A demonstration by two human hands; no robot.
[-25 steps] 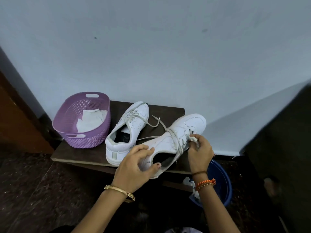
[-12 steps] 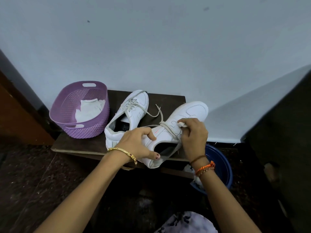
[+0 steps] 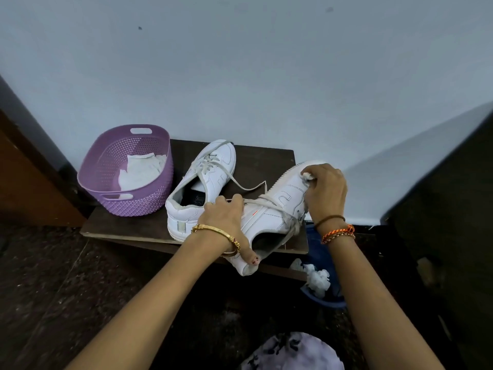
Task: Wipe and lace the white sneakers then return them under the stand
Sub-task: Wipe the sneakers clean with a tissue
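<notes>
Left hand clamps near shoe at heel, tilted on stand, steadying it. Right hand pinches wipe against toe, likely wiping.

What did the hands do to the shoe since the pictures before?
The right hand, pinching a small white wipe, slid from the laces up to the toe of the held sneaker. The left hand closed onto its heel side and tipped it over. The other sneaker, purple basket and stand stayed put.
</notes>
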